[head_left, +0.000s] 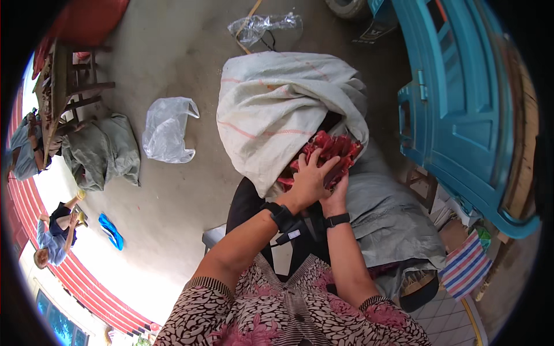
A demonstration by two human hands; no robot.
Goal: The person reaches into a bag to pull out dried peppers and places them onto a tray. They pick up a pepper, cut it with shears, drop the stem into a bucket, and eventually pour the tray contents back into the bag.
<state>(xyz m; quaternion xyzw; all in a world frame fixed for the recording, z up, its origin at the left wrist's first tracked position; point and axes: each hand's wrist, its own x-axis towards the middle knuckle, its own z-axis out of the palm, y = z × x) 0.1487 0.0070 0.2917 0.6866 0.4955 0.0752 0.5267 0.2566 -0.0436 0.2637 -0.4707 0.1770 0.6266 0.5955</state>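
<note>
A bunch of glossy, crumpled red pieces (341, 148) sits at the open mouth of one large white woven sack (262, 109) with thin orange-red stripes, directly in front of the person. Pale lettering marks a dark flap (378, 32) under the turquoise metal vehicle body (461, 109), too small to make out. The bunch's long axis slants from lower left to upper right, its ragged end toward the vehicle; the pieces overlap too closely to count. The left hand (310, 180) lies on the bunch with its fingers parted and bent; the right hand (334, 199) supports its lower right side, its fingers hidden, so I cannot tell how closed they are. Two black wristbands show, one per wrist. On the concrete floor (179, 219) lie two clear plastic bags, one (169, 130) left of the sack, one (265, 29) beyond it, and one bright blue item (111, 232).
</note>
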